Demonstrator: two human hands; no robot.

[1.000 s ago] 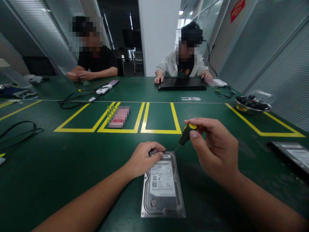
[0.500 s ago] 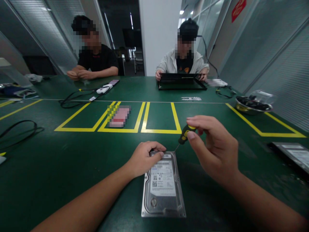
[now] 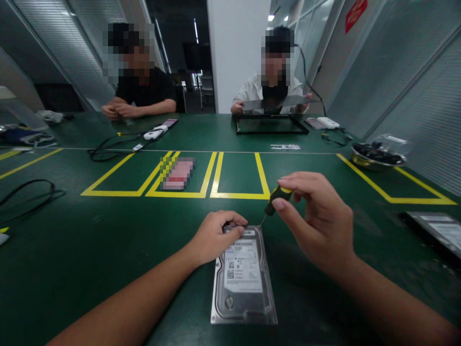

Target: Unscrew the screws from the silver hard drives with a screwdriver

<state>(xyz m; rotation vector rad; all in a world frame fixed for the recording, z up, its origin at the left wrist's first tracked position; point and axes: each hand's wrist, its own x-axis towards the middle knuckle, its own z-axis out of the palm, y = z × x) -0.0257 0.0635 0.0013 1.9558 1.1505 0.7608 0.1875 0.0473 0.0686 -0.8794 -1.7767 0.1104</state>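
Note:
A silver hard drive (image 3: 243, 269) with a white label lies flat on the green table in front of me. My left hand (image 3: 215, 236) grips its far left corner, thumb on top and fingers bent over the far edge. In my right hand (image 3: 320, 218) is a small black and yellow screwdriver (image 3: 277, 200), pinched between thumb and fingers and tilted. Its thin tip meets the far right corner of the drive. Whether a screw sits under the tip is too small to tell.
Another hard drive (image 3: 437, 230) lies at the right. A metal bowl (image 3: 374, 163) of dark parts stands behind it. A pink phone (image 3: 179, 174) rests within yellow tape. Across the table sit two people, one holding a grey sheet (image 3: 298, 100) above a black frame (image 3: 272, 132).
My right fingers and the screwdriver handle have turned slightly, the tip staying at the corner. My left hand and the drive keep still. The person opposite has lifted a grey sheet off the black frame.

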